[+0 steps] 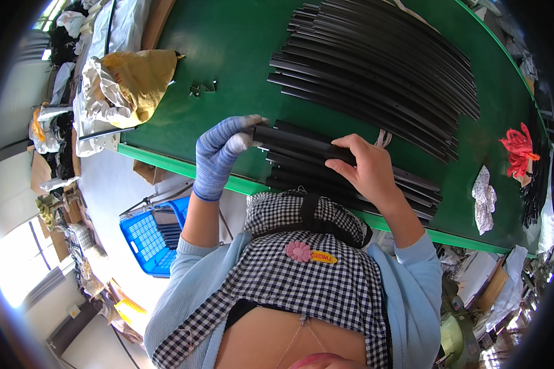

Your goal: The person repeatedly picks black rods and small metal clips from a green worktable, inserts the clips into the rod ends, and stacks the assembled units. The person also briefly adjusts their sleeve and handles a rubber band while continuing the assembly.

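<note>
My left hand (223,147), in a blue knit glove with pale fingertips, pinches the left end of a long black strip (301,144). Bare, my right hand (366,167) grips the same strip farther right, thumb below and fingers on top. The strip is held over a small row of similar black strips (412,184) lying at the near edge of the green table (228,61). Beyond them a large stack of black strips (375,67) is laid side by side. Whether the strips are hollow I cannot tell.
Small metal clips (203,90) lie left of the stack, near a yellow and white bag (132,83). On the right are a spotted white cloth (484,198) and a red string bundle (519,150). A blue basket (148,240) with dark pieces stands below the table's left side.
</note>
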Demonstrator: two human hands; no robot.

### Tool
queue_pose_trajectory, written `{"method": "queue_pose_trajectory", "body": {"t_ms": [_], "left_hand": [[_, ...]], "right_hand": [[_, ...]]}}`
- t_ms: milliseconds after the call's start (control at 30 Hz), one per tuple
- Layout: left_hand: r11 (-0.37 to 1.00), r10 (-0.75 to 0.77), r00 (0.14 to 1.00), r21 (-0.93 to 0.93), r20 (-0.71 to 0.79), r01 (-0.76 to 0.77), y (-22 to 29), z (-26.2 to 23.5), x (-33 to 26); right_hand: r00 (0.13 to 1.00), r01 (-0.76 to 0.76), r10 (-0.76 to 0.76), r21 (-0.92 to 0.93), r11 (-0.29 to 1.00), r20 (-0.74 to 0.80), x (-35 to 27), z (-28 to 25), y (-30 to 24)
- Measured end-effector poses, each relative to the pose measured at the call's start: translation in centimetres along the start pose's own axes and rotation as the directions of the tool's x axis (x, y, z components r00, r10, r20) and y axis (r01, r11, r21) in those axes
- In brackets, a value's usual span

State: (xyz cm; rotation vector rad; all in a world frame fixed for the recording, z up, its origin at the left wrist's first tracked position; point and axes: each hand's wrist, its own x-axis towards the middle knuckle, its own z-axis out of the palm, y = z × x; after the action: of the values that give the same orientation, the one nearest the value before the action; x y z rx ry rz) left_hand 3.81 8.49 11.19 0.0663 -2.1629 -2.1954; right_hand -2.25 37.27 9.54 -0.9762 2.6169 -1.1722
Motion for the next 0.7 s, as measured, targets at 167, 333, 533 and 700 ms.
{"method": "queue_pose_trajectory", "body": {"t_ms": [167, 333, 533, 700], "left_hand": [[0.896, -0.016, 0.94, -0.412, 0.341, 0.164, -0.8, 0.2, -0.2], [0.824, -0.012, 0.946, -0.533, 0.325, 0.194, -0.6, 2.3, 0.0], [0.702, -0.227, 0.91, -0.59, 0.347, 0.4, -0.1, 3.2, -0.8], [0.503, -0.225, 0.836, -0.675, 0.5, 0.539, -0.5, 2.9, -0.1]], "right_hand": [[0.998, 0.062, -0.065, 0.115, 0.991, 0.022, -1.2, -1.3, -1.1], [0.999, 0.034, -0.033, 0.145, 0.989, -0.009, -1.9, -2.0, -2.3], [0.997, -0.078, 0.076, 0.1, 0.992, 0.015, -2.6, -2.7, -2.4], [0.994, -0.113, 0.113, 0.118, 0.987, 0.011, -3.0, -2.1, -2.1]]}}
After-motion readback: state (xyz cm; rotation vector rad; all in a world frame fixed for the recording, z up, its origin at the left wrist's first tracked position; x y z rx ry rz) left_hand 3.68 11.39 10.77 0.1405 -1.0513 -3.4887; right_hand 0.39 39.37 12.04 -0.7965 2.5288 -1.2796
